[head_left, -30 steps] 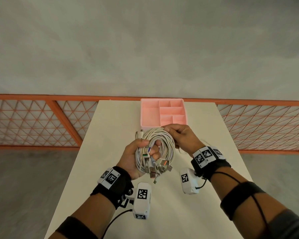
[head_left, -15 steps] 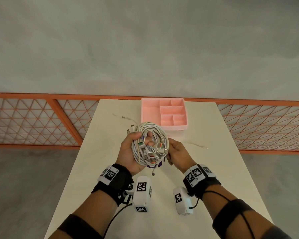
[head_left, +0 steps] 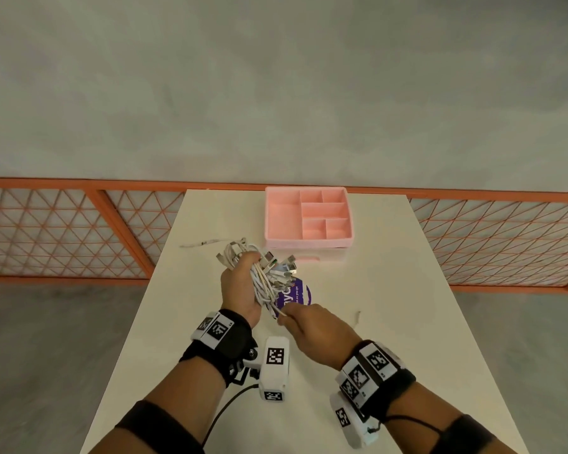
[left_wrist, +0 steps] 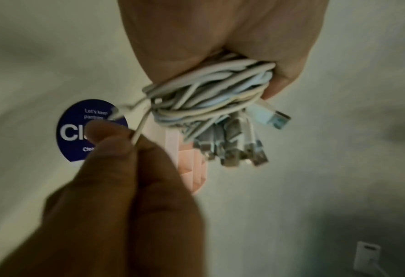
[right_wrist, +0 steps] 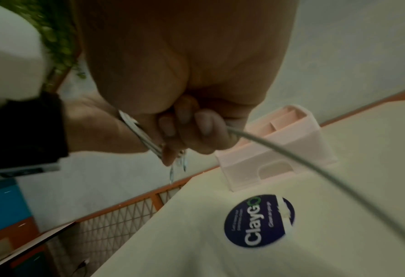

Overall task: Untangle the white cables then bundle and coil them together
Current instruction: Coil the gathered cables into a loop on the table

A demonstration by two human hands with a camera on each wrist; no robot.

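Observation:
My left hand [head_left: 240,290] grips a coiled bundle of white cables [head_left: 265,279] above the middle of the white table [head_left: 391,290]; several metal plugs [head_left: 284,265] stick out of its far end. In the left wrist view the bundle [left_wrist: 211,97] sits in that fist, plugs [left_wrist: 239,150] hanging down. My right hand [head_left: 312,326] is just below the bundle and pinches one loose white strand [left_wrist: 138,129] that comes off it. In the right wrist view the strand [right_wrist: 291,159] runs from my right hand's fingers [right_wrist: 196,127] off to the lower right.
A pink divided tray [head_left: 309,217] stands at the table's far end. A round dark-blue sticker [head_left: 297,294] lies on the table under the hands. A short white cable piece [head_left: 204,243] lies far left, a small bit [head_left: 358,314] at the right. An orange mesh railing [head_left: 63,231] flanks the table.
My right hand left the top of the coil and came down toward me, now pinching one strand below the bundle. The left hand turned the coil so the plugs point away.

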